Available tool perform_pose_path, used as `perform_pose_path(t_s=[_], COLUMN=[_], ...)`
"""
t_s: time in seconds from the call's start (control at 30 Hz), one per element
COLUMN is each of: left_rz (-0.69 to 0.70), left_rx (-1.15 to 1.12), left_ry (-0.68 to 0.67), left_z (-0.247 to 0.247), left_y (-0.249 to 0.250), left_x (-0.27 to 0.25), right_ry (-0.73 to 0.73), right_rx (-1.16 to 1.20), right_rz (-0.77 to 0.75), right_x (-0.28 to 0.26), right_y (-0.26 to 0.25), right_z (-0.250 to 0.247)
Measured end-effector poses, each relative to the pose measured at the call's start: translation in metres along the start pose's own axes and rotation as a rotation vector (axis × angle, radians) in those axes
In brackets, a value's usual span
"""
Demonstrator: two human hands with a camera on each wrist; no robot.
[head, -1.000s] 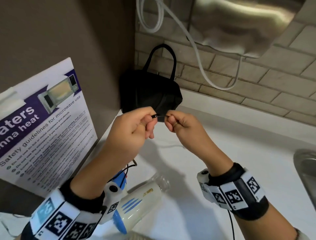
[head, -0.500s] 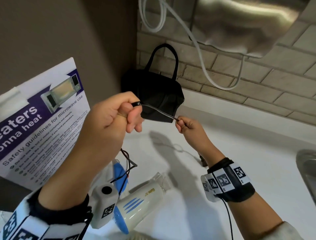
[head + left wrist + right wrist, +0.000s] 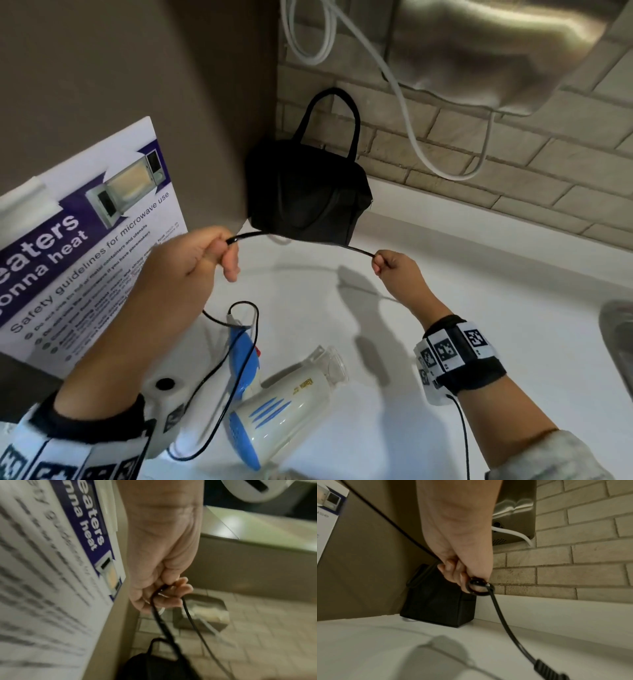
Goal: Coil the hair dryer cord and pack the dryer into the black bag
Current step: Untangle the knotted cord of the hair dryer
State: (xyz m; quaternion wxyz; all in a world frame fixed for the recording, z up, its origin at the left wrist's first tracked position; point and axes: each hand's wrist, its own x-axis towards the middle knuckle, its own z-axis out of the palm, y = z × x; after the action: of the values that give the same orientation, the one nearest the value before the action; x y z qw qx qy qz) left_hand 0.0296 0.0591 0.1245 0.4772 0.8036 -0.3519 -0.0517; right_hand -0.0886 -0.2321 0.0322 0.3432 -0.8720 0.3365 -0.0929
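A white and blue hair dryer (image 3: 274,414) lies on the white counter (image 3: 445,274) near me. Its thin black cord (image 3: 301,238) is stretched in the air between my two hands. My left hand (image 3: 205,257) grips one part of the cord, and a loop hangs from it down to the dryer. My right hand (image 3: 390,265) pinches the cord (image 3: 498,609) further along; the plug (image 3: 546,668) dangles below it. The black bag (image 3: 308,195) stands upright in the back corner, behind the cord. In the left wrist view the cord (image 3: 163,622) runs down from my fingers (image 3: 173,595).
A microwave safety poster (image 3: 85,240) leans on the left wall. A steel dispenser (image 3: 496,51) with a white hose (image 3: 411,130) hangs on the brick wall above. A sink edge (image 3: 616,342) shows at the right.
My hands, close together a second ago, have pulled apart: the left moved left, the right moved right. A longer stretch of cord now spans between them.
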Motion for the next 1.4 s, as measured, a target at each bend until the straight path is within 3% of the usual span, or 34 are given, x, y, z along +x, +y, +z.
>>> perform_pose_path(t_s=[0.13,0.2,0.3,0.37,0.43,0.5,0.6,0.7,0.8,0.87,1.0,1.4], left_rz=[-0.186,-0.245,-0.278,-0.279,-0.169,0.064,0.304,0.376,0.240,0.176,0.180,0.170], left_rx=[0.085,0.109,0.361,0.486,0.507,0.531,0.605,0.505,0.293,0.190,0.051,-0.075], left_ry=[0.006,-0.088,-0.247,-0.280,-0.226,-0.163,-0.236,-0.309,-0.358,-0.344,-0.250,-0.159], left_z=[0.018,0.035,0.063,0.078,0.086,0.093,0.107,0.118,0.115,0.110,0.099,0.088], left_y=[-0.038,-0.056,-0.076,-0.078,-0.071,-0.057,-0.030,-0.013,-0.013,-0.017,-0.011,-0.011], left_x=[0.002,0.004,0.007,0.007,0.008,0.007,0.005,0.002,0.004,0.004,0.003,0.006], right_ry=[0.051,0.064,0.094,0.097,0.081,0.053,-0.026,-0.116,-0.140,-0.141,-0.088,-0.066], right_rx=[-0.206,-0.305,-0.403,-0.450,-0.493,-0.517,-0.523,-0.478,-0.445,-0.411,-0.283,-0.297], right_rz=[0.011,0.024,0.023,0.011,-0.009,-0.052,-0.153,-0.245,-0.305,-0.326,-0.380,-0.223], right_x=[-0.004,-0.007,-0.015,-0.024,-0.034,-0.046,-0.065,-0.081,-0.088,-0.088,-0.080,-0.055], right_y=[0.004,0.003,0.000,-0.006,-0.016,-0.031,-0.059,-0.083,-0.090,-0.089,-0.081,-0.063], right_z=[-0.010,-0.012,-0.013,-0.013,-0.012,-0.010,-0.006,-0.002,-0.002,-0.002,0.004,0.013])
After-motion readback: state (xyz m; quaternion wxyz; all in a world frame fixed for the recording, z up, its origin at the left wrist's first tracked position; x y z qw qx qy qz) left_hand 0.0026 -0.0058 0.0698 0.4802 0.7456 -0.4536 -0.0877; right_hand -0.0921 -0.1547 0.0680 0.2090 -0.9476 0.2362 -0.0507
